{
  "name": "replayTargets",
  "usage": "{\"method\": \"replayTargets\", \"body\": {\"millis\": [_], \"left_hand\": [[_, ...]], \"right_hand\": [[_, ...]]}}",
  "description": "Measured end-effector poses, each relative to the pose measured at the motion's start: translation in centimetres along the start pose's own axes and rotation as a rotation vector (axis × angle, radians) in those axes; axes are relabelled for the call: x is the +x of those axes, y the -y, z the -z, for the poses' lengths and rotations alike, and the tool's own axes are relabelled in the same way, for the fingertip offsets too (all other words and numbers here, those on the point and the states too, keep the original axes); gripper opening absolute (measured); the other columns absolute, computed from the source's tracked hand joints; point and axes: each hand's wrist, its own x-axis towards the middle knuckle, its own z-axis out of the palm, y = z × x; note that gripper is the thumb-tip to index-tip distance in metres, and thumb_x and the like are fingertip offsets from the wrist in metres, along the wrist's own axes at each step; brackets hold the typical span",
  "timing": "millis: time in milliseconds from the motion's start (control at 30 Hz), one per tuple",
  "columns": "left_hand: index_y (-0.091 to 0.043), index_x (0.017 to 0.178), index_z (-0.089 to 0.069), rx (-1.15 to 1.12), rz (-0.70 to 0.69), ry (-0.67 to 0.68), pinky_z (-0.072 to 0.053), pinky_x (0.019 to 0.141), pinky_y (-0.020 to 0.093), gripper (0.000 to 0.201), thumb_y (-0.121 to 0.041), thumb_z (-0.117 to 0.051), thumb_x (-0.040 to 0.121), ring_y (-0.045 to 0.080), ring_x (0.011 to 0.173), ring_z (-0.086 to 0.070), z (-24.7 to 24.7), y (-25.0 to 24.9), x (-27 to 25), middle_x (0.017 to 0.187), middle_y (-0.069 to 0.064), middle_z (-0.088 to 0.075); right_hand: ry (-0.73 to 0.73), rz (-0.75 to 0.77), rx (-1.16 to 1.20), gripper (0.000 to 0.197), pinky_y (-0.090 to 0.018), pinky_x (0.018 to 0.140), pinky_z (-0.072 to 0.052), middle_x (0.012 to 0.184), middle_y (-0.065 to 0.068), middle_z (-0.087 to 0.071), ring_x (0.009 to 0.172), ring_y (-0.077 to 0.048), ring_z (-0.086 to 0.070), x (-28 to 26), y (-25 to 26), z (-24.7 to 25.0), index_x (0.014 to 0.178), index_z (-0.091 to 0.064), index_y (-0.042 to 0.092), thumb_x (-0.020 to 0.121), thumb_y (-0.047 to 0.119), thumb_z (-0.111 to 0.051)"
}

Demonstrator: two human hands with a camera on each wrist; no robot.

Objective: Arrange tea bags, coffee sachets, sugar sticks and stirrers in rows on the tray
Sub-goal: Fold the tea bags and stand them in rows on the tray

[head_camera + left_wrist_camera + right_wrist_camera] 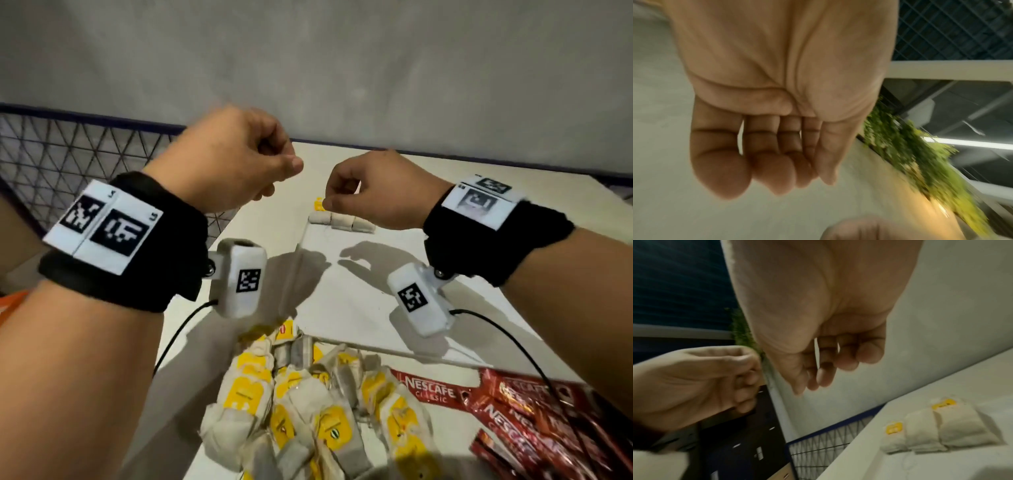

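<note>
Left hand point(236, 157): raised, fingers loosely curled, nothing in it.
Right hand point(373, 192): likewise curled and empty, hovering over the row.
Row: three white paper tea bags with yellow tags point(340, 222) at the white tray's point(359, 308) far end.
Risk: a descending hand could nudge them crooked.

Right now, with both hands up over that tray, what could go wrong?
1. The three tea bags already in a row look light; a low hand could probably knock them crooked.
2. The cable hanging from the right wrist runs over the coffee sachets and might drag them.
3. The tea bag pile looks tangled, so one pull may lift several.
</note>
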Motion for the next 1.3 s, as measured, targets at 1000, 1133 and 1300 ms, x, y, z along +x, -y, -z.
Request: {"method": "replayTargets", "body": {"millis": [1000, 1133, 1300], "left_hand": [[-0.018, 0.101, -0.066, 0.652, -0.341, 0.757, -0.041, 0.06, 0.026, 0.019, -0.021, -0.061, 0.083, 0.018, 0.076, -0.054, -10.8, -7.9, -11.3, 0.081, -0.003, -0.059], [-0.025, 0.095, -0.063, 0.561, -0.296, 0.766, -0.041, 0.062, 0.026, 0.016, -0.03, -0.068, 0.081, 0.012, 0.074, -0.053, -9.2, -8.0, -10.1, 0.078, -0.01, -0.057], [-0.028, 0.083, -0.059, 0.352, -0.208, 0.773, -0.047, 0.061, 0.026, 0.017, -0.038, -0.073, 0.08, 0.007, 0.064, -0.057, -5.7, -8.2, -7.5, 0.073, -0.007, -0.066]], "right_hand": [[0.641, -0.016, -0.152, 0.012, -0.029, 0.073, -0.052, 0.076, 0.013, -0.068, 0.073, -0.003, -0.06, -17.9, 2.2, 2.4, 0.084, -0.068, 0.03, 0.083, 0.036, -0.058], [0.557, -0.066, -0.061, 0.013, -0.027, 0.07, -0.05, 0.075, 0.013, -0.068, 0.068, -0.001, -0.06, -17.6, 1.1, 3.4, 0.081, -0.066, 0.031, 0.081, 0.04, -0.057], [0.25, -0.091, 0.239, 0.03, -0.028, 0.078, -0.052, 0.092, 0.019, -0.066, 0.08, 0.001, -0.063, -16.7, 0.5, 3.4, 0.098, -0.064, 0.034, 0.074, 0.053, -0.066]]}}
